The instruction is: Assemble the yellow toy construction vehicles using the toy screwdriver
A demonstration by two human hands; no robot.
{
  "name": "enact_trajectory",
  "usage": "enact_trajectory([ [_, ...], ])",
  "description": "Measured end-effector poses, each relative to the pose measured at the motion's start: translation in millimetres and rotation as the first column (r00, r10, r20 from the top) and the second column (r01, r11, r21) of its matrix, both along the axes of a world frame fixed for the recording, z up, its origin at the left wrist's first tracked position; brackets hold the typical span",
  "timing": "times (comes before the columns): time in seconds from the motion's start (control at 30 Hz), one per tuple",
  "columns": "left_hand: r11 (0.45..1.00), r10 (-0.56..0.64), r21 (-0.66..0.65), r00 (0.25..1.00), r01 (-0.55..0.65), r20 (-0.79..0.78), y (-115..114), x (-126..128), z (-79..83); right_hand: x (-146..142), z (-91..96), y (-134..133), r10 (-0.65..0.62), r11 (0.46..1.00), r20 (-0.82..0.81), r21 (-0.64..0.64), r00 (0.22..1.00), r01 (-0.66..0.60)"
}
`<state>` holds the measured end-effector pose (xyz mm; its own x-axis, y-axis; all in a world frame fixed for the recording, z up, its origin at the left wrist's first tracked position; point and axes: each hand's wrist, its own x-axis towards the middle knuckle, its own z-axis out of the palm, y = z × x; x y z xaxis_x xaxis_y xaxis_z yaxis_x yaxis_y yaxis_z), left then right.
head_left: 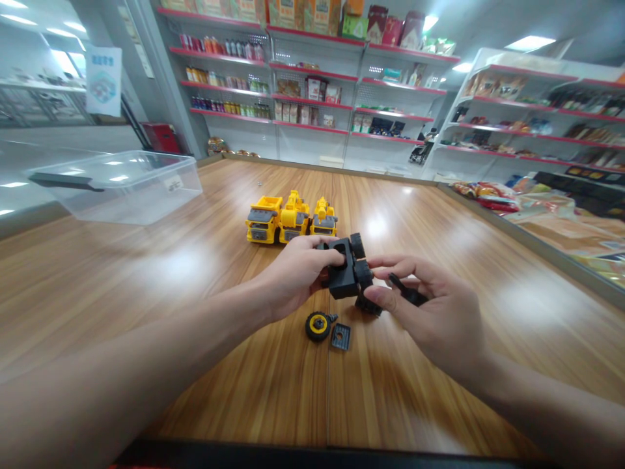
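My left hand [297,273] is closed round a black toy truck chassis [343,280], with its thumb in an opening of the block. Several black wheels [362,272] run along the chassis's right side. My right hand [430,306] pinches at one of these wheels with thumb and fingertips. A dark slim piece [407,291], whose kind I cannot make out, is tucked between that hand's fingers. Below the chassis, a loose wheel with a yellow hub [318,325] lies on the wooden table [219,384]. Beside it are a small grey screw-like part [333,318] and a square grey plate with a hole [340,337].
Behind my hands stand a yellow toy dump truck [263,221] and two more yellow toy vehicles [294,221]. At the left is a clear plastic bin [141,195]. Packaged goods [551,215] lie beyond the right table edge, and stocked shelves [312,104] line the back.
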<state>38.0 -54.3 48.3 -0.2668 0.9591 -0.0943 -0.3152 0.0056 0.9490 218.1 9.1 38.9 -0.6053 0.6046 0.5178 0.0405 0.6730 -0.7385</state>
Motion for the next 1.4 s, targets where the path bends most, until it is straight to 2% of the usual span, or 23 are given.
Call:
enact_trajectory([
  [0.13,0.981,-0.195,0.019,0.975,0.194,0.11,-6,2,4.7,1,-2.2,2,-0.047,0.999,-0.021,0.008,0.999,0.048],
  [0.23,0.967,-0.254,0.03,0.962,0.252,0.102,-9,2,5.4,1,-3.6,3,-0.027,1.0,-0.009,0.003,1.0,0.027],
  [0.37,0.973,-0.224,0.05,0.974,0.223,0.018,-9,1,3.1,-1,-6.9,5,0.025,0.999,0.046,-0.03,0.999,-0.023],
  [0.6,0.986,-0.165,0.026,0.986,0.166,-0.036,-9,0,4.0,0,-10.0,10,-0.018,1.0,0.203,0.015,0.979,0.016],
  [0.93,0.977,-0.21,0.023,0.976,0.211,-0.066,-11,1,5.0,2,-0.3,5,0.078,0.99,0.315,0.084,0.946,-0.109],
  [1.2,0.968,-0.225,0.053,0.947,0.244,-0.231,-10,0,0.0,2,2.4,4,0.13,0.975,0.393,0.114,0.91,-0.188],
  [1.4,0.953,-0.083,0.213,0.862,0.215,-0.5,-15,2,0.4,3,-0.1,3,0.123,0.987,0.35,0.058,0.929,-0.153],
])
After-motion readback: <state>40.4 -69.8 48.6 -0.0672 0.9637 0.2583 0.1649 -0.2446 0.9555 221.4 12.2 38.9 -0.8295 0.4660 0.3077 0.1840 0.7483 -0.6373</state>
